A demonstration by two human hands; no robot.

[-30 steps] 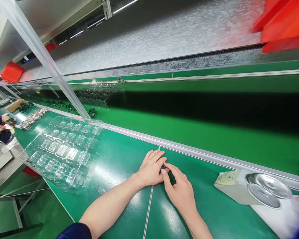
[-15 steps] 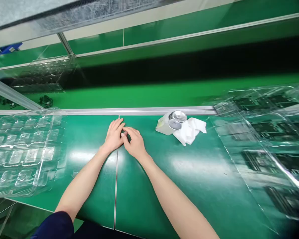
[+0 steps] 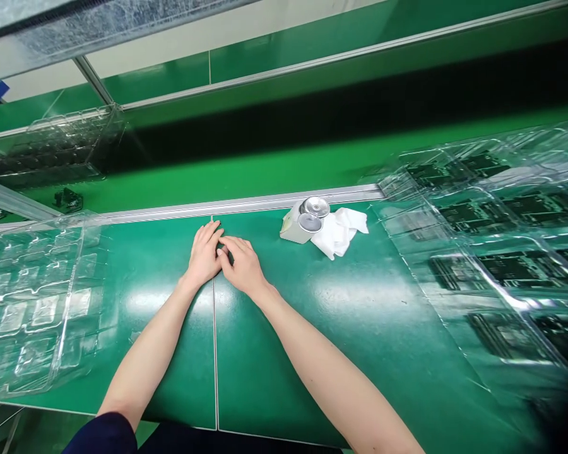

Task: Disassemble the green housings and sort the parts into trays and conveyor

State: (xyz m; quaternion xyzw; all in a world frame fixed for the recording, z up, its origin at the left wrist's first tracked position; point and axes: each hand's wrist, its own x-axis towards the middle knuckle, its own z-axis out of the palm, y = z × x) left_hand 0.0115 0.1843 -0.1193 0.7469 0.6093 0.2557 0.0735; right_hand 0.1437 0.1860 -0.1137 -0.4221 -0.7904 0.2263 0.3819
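Green bench (image 3: 350, 315): L hand (image 3: 203, 255) flat, fingers extended; R hand (image 3: 241, 266) half-curled against it, contents can't tell. Box (image 3: 292, 228) w/ metal discs (image 3: 316, 206) right & slightly fwd, nearer R; long axis unclear.

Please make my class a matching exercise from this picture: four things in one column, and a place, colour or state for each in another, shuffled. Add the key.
Things
1. left hand
2. pale box
3. soft sheet
4. dark green boards

Descriptions
A. white and crumpled
B. in a clear tray at the picture's right
C. next to the right hand
D. has two round silvery parts

Right pairs: 1-C, 2-D, 3-A, 4-B
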